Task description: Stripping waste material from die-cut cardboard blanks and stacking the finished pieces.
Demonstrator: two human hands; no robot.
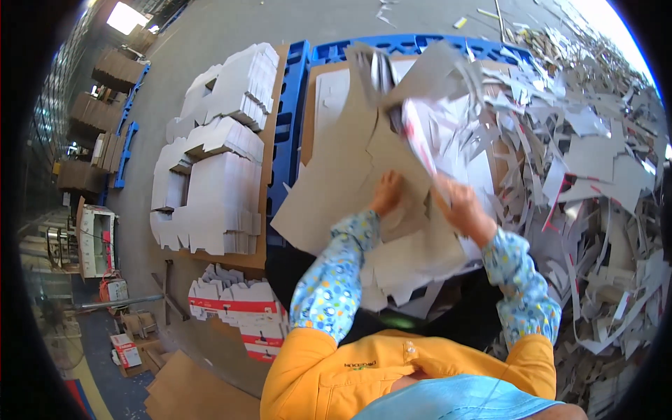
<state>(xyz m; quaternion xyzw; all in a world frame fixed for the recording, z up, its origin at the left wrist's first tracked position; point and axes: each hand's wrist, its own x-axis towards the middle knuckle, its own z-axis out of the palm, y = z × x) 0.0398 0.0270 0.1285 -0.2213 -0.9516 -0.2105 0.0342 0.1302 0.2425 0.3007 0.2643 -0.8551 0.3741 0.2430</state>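
Observation:
A large grey-brown cardboard sheet (pixel 336 161) with ragged cut edges lies across a stack in front of me. My left hand (pixel 388 192) is on it, its fingers curled against the board. My right hand (pixel 463 210) is closed round the lower end of a cardboard offcut (pixel 418 133) with a white and red printed face. This offcut stands up from the sheet, and its far end is smeared by motion. Beneath lie white die-cut cardboard sheets (pixel 332 91), partly covered.
Left of the blue pallet (pixel 285 133) stand stacks of white cut-out cardboard blanks (pixel 224 189). Red-and-white blanks (pixel 238 308) sit nearer me. A large heap of cardboard scraps (pixel 595 210) fills the right side. A metal-legged stand (pixel 166 294) is at the left.

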